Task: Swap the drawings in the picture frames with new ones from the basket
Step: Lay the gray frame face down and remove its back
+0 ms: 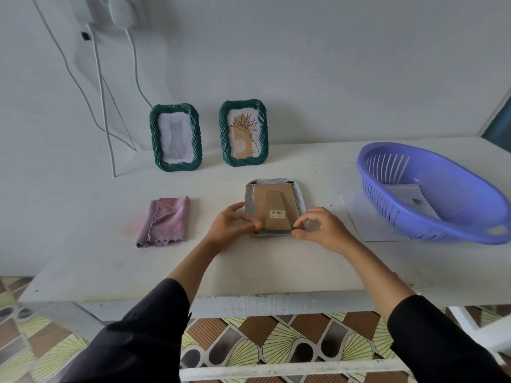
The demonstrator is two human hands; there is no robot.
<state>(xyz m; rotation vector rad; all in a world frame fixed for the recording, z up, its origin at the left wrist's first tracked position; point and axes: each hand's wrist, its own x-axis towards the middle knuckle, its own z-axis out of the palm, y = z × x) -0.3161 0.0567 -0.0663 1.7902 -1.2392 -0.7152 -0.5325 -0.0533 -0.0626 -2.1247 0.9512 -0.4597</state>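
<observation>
Reaching forward from the near side with both arms, dark sleeves ending at mid-forearm, wrists bare. Gripping the near-left corner of the face-down frame point(276, 205) with the left hand point(232, 225), thumb laid across, fingers curled at the edge. Pinching the near-right corner with the right hand point(323, 230), thumb and forefinger bent inward.

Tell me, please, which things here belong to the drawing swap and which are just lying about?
Job: face-down frame, gripped at its near edge by left hand and right hand; cat frame; flower frame; purple basket holding a printed sheet; loose sheet by it.
Lying about: pink cloth; wall cables.
</observation>
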